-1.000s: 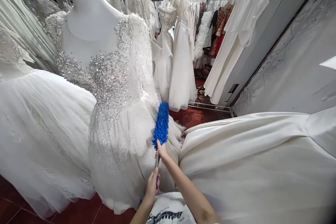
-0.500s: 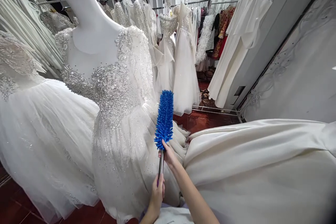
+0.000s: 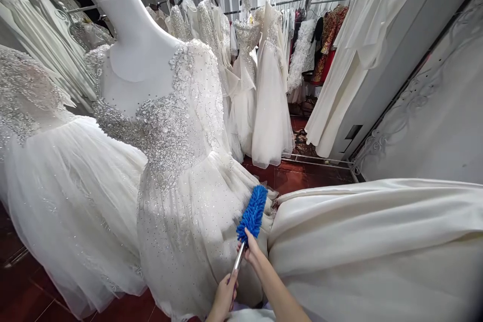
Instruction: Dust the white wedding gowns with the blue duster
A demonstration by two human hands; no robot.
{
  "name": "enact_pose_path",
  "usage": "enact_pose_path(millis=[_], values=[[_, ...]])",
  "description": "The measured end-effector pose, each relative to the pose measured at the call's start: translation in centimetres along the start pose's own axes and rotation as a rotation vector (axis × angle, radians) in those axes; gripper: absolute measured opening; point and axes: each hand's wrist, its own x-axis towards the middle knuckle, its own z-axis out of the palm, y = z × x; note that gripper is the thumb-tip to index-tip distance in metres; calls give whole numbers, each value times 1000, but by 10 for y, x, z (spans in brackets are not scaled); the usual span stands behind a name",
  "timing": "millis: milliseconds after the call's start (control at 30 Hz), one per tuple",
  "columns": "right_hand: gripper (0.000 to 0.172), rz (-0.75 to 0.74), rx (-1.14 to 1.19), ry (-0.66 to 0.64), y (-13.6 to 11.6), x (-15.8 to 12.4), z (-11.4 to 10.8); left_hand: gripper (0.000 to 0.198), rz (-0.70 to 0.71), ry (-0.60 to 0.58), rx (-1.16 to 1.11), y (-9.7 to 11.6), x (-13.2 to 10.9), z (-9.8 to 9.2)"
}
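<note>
a person's two hands hold a blue duster [image 3: 252, 214] between two gowns in a bridal shop. the right hand [image 3: 252, 250] sits higher on the metal handle [image 3: 238, 260], its fingers [image 3: 247, 239] closed on the shaft just below the fluffy head. the left hand [image 3: 226, 294] grips lower down, fingers wrapped round the butt of the handle, close to the person's body. the right hand is the nearer one to the head; the left is well behind it.

from both sets of fingers the head lies up and away, slightly to the right. the duster's long axis runs from the left hand at lower left, through the right hand, to the tip at upper right, tilted rather than upright. the tip points toward the gap where the hem of the beaded gown [image 3: 181, 196] meets the satin gown [image 3: 370, 241].

the head rests against or just beside the beaded gown's lower skirt, left of the fingers; whether the fibres press into the cloth cannot be told. the satin gown spreads to the right of the fingers, close by the right forearm. the mannequin [image 3: 132, 40] wearing the beaded gown stands above and left, and a rail of dresses [image 3: 264, 85] hangs well beyond the tip, over a red floor [image 3: 290, 176].
</note>
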Motion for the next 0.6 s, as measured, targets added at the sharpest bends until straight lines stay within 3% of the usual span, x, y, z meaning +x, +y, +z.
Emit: enact_pose_path(millis=[200,267,333,433,600], values=[[38,-282,6,-336,-42,-32,50,80,278,65,-141,34,-19,4],[44,-371,-96,-403,-36,-34,65,79,253,76,-168,34,-23,2],[46,-409,-165,-375,-21,-27,73,80,177,95,-170,26,-22,-3],[42,-290,-158,-219,2,-5,66,83,80,114,-160,8,-14,-13],[41,-43,-107,-148,22,21,16,86,-35,-15,-78,-12,-2,-16]])
